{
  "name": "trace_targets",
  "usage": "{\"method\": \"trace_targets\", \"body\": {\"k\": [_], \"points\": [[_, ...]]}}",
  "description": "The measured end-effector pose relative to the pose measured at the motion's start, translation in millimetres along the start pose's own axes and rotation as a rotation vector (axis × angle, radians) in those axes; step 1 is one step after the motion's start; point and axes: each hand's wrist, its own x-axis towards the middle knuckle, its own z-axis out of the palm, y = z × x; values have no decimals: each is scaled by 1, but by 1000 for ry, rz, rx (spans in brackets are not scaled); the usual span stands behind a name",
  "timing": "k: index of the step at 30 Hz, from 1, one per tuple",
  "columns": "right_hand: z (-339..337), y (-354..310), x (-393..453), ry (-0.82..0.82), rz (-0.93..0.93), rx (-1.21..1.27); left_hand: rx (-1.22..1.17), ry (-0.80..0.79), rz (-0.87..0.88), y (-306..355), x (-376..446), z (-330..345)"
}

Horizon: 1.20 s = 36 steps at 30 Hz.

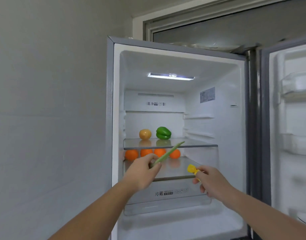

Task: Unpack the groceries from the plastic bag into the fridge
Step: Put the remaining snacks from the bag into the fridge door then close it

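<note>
Open fridge (238,87) beside a grey wall; upper shelf (192,145) carries an onion (145,134) and green pepper (163,133), lower shelf four oranges (131,154). Left hand (143,172) grips a long green stalk (167,154) angled inward, probably for shelving. Right hand (212,183) pinches a small yellow item (191,168) near the lower shelf's right front. Plastic bag not visible.

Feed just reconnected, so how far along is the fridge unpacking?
Done: a yellow onion and green pepper sit on the upper shelf, four oranges on the one below. In hand: the left hand grips a long green vegetable, the right hand a yellow item. Left: shelving both; the bag is out of view.
</note>
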Motion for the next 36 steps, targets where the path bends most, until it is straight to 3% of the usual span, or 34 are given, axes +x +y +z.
{"method": "trace_targets", "body": {"k": [8, 13, 21, 26, 36], "points": [[15, 5, 42, 7, -20, 25, 338, 75, 143, 0, 74, -5], [18, 14, 73, -37, -30, 40, 608, 102, 98, -14, 133, 11], [1, 23, 119, -69, -108, 35, 568, -131, -145, -32, 211, 41], [-12, 17, 147, -48, -162, 72, 603, -217, -197, -36, 235, 59], [-19, 23, 174, -60, -169, 75, 591, -175, -237, -42, 257, 68]]}}
